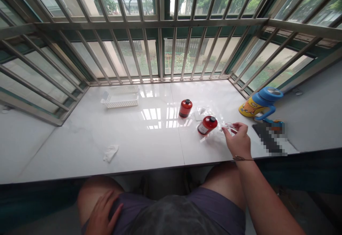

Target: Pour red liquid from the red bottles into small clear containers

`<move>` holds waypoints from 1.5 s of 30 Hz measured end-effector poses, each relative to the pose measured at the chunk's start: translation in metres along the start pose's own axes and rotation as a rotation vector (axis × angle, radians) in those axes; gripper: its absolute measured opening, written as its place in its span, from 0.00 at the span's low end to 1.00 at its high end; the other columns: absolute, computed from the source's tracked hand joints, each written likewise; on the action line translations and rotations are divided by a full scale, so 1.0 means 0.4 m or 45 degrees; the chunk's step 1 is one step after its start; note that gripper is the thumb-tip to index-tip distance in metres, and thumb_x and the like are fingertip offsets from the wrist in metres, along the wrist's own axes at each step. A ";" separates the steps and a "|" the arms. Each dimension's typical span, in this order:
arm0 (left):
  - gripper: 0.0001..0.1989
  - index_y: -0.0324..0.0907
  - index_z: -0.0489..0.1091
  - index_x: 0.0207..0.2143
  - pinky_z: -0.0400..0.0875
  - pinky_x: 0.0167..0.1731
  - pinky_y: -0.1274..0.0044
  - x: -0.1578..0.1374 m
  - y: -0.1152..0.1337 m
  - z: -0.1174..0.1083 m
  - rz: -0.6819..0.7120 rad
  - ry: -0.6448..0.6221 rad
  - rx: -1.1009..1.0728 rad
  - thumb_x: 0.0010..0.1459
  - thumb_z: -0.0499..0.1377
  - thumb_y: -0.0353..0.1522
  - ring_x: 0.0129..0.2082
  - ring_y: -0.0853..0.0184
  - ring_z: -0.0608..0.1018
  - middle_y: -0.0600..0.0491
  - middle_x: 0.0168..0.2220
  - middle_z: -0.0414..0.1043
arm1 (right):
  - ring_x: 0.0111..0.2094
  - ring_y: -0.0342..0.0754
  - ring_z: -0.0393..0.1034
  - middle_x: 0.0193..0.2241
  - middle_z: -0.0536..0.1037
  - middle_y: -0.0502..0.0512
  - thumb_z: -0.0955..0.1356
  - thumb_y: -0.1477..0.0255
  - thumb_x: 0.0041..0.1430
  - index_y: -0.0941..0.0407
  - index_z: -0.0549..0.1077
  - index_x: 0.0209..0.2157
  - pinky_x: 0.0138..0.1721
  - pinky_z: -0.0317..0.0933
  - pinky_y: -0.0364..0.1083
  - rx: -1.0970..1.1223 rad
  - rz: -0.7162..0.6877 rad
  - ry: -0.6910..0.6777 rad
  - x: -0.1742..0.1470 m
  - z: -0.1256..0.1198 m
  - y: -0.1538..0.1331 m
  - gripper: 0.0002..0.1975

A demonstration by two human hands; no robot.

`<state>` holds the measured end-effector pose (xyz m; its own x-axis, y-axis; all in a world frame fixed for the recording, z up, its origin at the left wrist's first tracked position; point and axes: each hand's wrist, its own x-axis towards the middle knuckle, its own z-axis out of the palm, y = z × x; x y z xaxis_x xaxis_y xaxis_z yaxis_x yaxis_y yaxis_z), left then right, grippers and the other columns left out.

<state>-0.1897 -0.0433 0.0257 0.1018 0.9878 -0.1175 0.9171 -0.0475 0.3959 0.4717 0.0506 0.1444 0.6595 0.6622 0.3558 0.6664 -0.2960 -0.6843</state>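
Note:
My right hand (238, 138) pinches a small piece of clear, crumpled-looking plastic (227, 126) between thumb and fingers, low over the ledge; its exact kind is hard to make out. Just left of it stands a red bottle (207, 126) with a black cap and a white label. Farther back and left is a second red bottle (185, 108), also black-capped. Between and behind them lies a clear plastic piece (201, 113). My left hand (104, 211) rests on my thigh, fingers stretched out and holding nothing.
A white perforated basket (120, 102) sits at the back left of the glossy white ledge (152, 146). A crumpled white tissue (110, 153) lies near the front edge. To the right are a yellow and blue cup (258, 103) and a blurred dark object (268, 138). Barred windows enclose the back.

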 end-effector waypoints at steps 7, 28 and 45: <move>0.32 0.40 0.71 0.55 0.55 0.74 0.56 0.019 -0.033 -0.013 -0.391 0.373 0.146 0.63 0.45 0.53 0.73 0.47 0.62 0.36 0.70 0.62 | 0.42 0.62 0.81 0.52 0.80 0.69 0.73 0.42 0.56 0.52 0.64 0.53 0.41 0.75 0.57 0.098 0.055 -0.016 -0.013 0.064 -0.069 0.36; 0.49 0.34 0.51 0.75 0.63 0.62 0.40 0.138 -0.019 -0.059 -0.935 0.326 -0.009 0.65 0.46 0.59 0.70 0.26 0.63 0.23 0.70 0.56 | 0.46 0.62 0.80 0.53 0.79 0.68 0.70 0.43 0.62 0.54 0.67 0.58 0.47 0.76 0.61 0.152 -0.193 -0.263 -0.001 0.171 -0.155 0.35; 0.35 0.46 0.68 0.67 0.70 0.52 0.41 0.192 -0.046 -0.106 -0.864 0.110 0.067 0.60 0.55 0.50 0.65 0.24 0.67 0.32 0.66 0.68 | 0.58 0.65 0.70 0.53 0.77 0.68 0.69 0.51 0.67 0.57 0.71 0.56 0.65 0.60 0.65 -0.082 -0.531 0.021 0.088 0.077 -0.100 0.26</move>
<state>-0.2152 0.0396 0.0479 -0.5307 0.8098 -0.2501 0.7849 0.5810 0.2156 0.4574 0.1069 0.1647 0.3335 0.7234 0.6046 0.8975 -0.0473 -0.4386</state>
